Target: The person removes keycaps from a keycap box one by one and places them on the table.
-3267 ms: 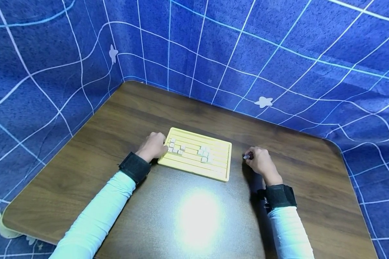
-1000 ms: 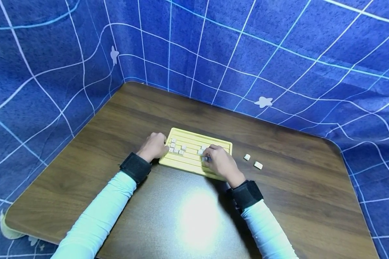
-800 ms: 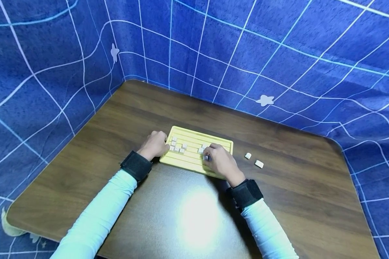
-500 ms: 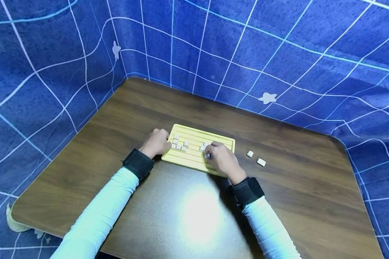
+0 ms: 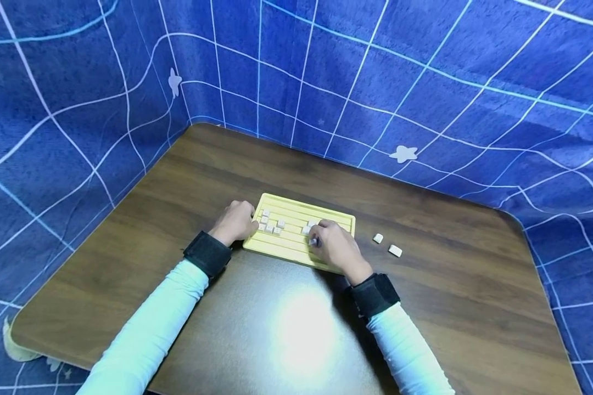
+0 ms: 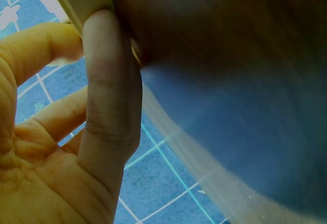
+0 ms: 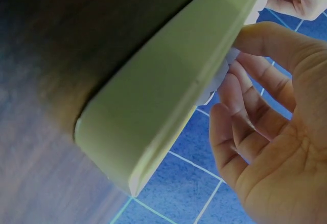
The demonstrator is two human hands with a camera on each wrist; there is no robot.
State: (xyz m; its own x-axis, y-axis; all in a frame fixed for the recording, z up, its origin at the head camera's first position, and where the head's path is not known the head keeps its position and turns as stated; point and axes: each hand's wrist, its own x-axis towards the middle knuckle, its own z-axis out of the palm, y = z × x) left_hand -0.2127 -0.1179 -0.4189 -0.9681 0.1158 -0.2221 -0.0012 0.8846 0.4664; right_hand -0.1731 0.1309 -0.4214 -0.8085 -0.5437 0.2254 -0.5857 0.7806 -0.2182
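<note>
While flat, yellow tray (image 5: 292,237) partly between hands (image 5: 233,221) (image 5: 335,245).

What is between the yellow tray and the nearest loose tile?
Just bare table lies between the tray and that tile, as the head view shows.

Yellow tray (image 5: 286,249), partly covered
The right hand (image 5: 335,246) hides one stretch; from here, the white tiles (image 5: 269,229) carry marks too tiny to read.

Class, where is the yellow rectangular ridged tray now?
In the head view, the tray lies on the brown wood-grain table, the left hand gripping its left edge, the right hand over its right half.
</note>
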